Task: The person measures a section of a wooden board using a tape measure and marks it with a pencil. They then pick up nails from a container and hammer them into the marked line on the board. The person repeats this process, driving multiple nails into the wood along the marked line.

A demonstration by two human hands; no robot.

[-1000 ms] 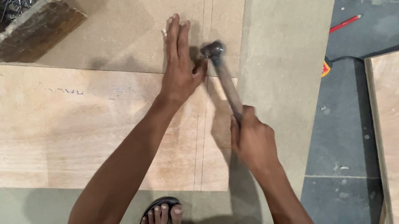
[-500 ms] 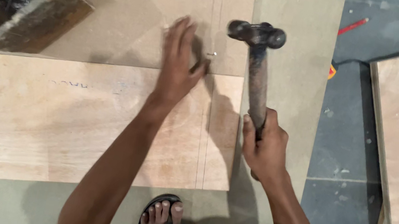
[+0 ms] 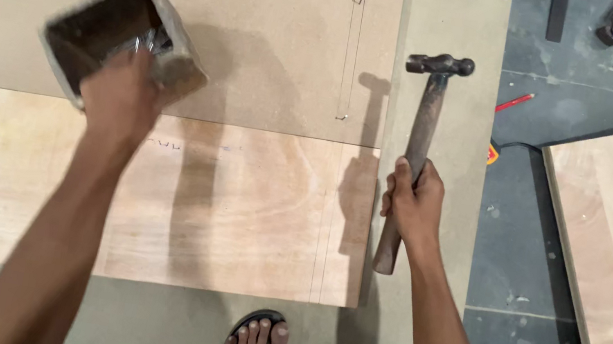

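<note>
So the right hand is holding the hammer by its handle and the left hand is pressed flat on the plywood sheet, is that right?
Not quite. The right hand does hold the hammer by its handle, but the left hand is not flat on the plywood sheet; it reaches into the small open wooden box that holds nails. The head view shows this.

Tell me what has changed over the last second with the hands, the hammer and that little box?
The left hand left the pencil lines on the board, where it had been steadying something small, and reached over into the wooden box that holds nails. The right hand lifted the hammer off that spot and now holds it upright, away from the lines. The grip on the hammer and the stacked boards stayed the same.
</note>
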